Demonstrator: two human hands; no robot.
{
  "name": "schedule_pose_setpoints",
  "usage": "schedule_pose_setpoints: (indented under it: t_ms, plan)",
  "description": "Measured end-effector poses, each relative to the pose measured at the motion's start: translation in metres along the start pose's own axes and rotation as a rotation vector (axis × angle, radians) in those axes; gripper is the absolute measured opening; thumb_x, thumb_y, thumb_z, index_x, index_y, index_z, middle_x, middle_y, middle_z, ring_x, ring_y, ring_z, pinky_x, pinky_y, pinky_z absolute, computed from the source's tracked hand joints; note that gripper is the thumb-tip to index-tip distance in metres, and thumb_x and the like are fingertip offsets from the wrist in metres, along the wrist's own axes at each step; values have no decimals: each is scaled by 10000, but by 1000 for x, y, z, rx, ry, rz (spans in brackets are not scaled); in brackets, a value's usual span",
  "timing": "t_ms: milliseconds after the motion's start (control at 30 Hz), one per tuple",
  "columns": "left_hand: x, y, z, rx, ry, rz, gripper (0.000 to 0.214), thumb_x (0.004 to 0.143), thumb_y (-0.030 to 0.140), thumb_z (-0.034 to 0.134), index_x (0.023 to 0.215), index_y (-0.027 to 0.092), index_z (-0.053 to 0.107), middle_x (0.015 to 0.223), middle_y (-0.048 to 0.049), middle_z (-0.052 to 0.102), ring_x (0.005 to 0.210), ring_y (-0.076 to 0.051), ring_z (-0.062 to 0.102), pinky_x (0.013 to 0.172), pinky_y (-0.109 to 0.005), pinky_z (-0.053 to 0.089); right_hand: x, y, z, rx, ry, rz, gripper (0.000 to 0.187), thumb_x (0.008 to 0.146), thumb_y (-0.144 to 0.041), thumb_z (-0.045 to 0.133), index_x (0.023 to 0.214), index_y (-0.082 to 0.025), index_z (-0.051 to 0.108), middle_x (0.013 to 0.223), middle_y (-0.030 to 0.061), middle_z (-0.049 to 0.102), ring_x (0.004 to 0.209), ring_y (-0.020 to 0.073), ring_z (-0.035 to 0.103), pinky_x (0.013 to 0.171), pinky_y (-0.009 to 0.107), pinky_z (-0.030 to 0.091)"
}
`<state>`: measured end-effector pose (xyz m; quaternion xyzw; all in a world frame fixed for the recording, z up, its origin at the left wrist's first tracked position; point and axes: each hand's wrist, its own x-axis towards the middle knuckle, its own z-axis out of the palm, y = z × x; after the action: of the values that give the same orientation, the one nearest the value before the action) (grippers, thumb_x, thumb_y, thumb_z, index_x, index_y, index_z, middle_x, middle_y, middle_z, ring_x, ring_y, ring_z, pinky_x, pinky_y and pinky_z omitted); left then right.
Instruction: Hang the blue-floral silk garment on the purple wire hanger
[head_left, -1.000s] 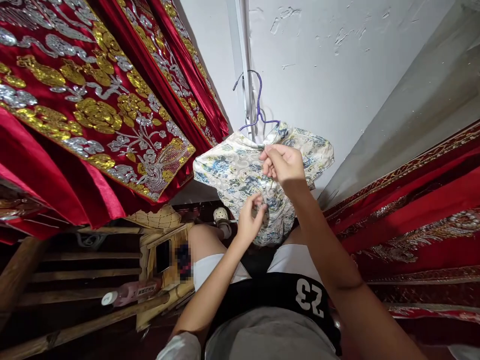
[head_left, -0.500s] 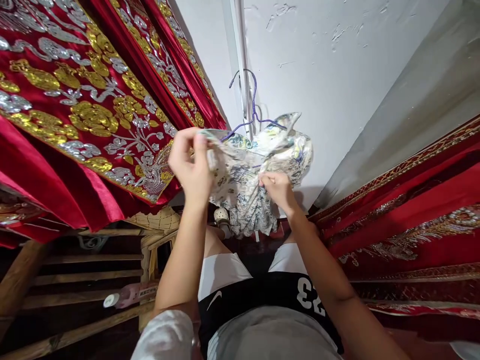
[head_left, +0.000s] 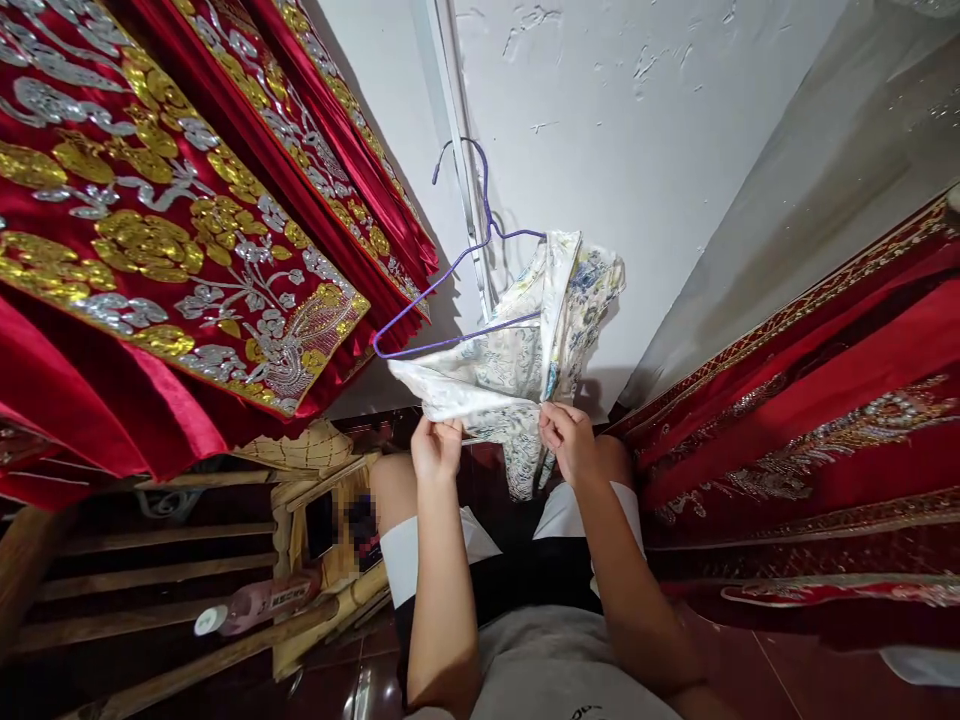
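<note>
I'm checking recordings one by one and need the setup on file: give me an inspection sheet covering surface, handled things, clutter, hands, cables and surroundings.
Surface: white wall with scuffed patches behind the work; tiled floor below.
Handled things: floral garment on the purple hanger, whose left end is bare.
Clutter: capped bottle on its side by slatted bamboo furniture; dark flat object, identity unclear.
Hands: left hand and right hand each pinch the garment's cloth.
Cables: nothing seen.
Surroundings: embroidered red cloth at left; red decorated fabric at right.
</note>
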<state>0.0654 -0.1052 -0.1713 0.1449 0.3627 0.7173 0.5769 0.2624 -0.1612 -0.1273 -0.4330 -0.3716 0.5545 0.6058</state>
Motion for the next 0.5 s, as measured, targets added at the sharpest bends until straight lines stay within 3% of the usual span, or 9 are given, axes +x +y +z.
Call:
schedule_pose_setpoints:
  t_ms: [133,233,300,333,433,500]
  plan:
    - [-15,-15,4,-22,20,-5,90,830,218,735,857,164,668,855,-20,725,857,-142,701,891,-252,542,0,-2,-27,-90,-10,20,386,790,-474,595,519,-235,459,403,-66,294,421,89,230,470,278,228]
    - [-30,-9,10,-17,-87,31,225,766,311,835,818,175,664,818,8,685,770,-120,654,791,-216,527,-2,-3,-46,-313,-232,200,339,724,-358,669,461,-212,514,371,-49,358,399,82,261,447,266,206]
    - [-44,-5,19,7,-214,28,265,743,369,863,830,195,683,856,3,685,775,-128,641,759,-216,514,-3,-4,-52,-511,-392,344,285,716,-319,712,492,-192,587,399,-21,453,414,105,361,451,269,268]
    - [-52,-3,24,44,-278,25,268,747,397,861,835,205,696,901,-6,693,798,-136,642,760,-223,510,-3,-4,-53,-569,-410,367,273,737,-331,711,527,-190,610,439,-4,502,447,124,413,470,278,316]
    - [-76,-4,41,306,-453,52,254,785,439,831,888,217,764,1083,-49,713,926,-179,654,822,-261,509,-1,1,-43,-531,-270,249,232,814,-398,645,677,-211,655,626,40,624,633,196,552,610,331,464]
    - [-89,-5,47,544,-568,36,362,814,415,806,1126,233,783,1159,-73,721,959,-205,662,846,-292,515,1,7,-32,-461,-242,187,270,866,-464,569,822,-230,696,744,63,684,794,251,622,729,370,516]
